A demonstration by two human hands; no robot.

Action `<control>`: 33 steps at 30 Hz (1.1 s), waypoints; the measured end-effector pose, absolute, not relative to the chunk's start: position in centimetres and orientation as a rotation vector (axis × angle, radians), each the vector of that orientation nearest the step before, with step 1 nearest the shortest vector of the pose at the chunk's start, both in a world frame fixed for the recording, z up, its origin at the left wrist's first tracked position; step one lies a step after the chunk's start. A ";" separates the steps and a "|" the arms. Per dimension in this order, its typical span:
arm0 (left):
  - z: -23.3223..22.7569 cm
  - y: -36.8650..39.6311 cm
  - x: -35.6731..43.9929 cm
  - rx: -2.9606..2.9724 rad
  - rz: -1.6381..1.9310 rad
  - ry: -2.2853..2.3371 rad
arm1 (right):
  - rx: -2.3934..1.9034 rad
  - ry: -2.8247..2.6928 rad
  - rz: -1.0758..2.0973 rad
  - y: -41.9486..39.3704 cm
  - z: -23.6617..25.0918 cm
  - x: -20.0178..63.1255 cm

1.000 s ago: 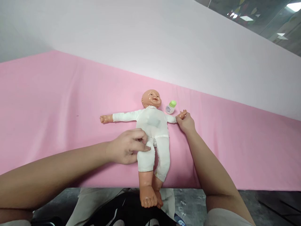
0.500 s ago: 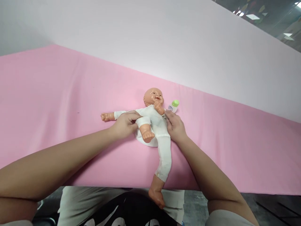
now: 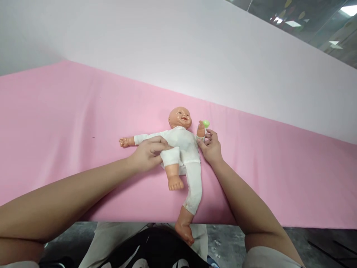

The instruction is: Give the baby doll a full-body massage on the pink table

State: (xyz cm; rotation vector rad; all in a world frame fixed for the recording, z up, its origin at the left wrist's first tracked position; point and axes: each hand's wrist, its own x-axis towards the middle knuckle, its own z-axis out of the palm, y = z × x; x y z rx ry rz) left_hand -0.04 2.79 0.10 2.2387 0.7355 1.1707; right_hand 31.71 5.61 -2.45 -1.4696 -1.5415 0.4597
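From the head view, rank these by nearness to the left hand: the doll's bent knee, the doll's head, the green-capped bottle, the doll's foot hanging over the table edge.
From the left hand:
1. Bent knee, touching it.
2. Doll's head, up and right.
3. Green-capped bottle, far side, by the right hand.
4. Hanging foot, at the near edge.

We reached both bare forearms forward from the lower corners of the view, converging toward the middle. Our left hand (image 3: 147, 153) lay palm down with the fingers (image 3: 163, 142) curled and pressed together, thumb tucked under. Our right hand (image 3: 211, 147) was turned slightly inward, its fingers (image 3: 208, 135) loosely bent and pinching upward, wrist straight.
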 end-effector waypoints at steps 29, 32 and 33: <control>-1.0 4.4 0.3 1.916 1.129 0.998 | -1.281 -2.181 0.010 3.8 -1.1 30.0; -1.4 5.1 0.4 1.872 1.087 1.020 | -1.282 -2.233 -0.009 4.0 -1.0 30.1; -1.3 5.1 0.4 1.886 1.090 1.015 | -1.278 -2.233 -0.009 4.0 -0.9 30.1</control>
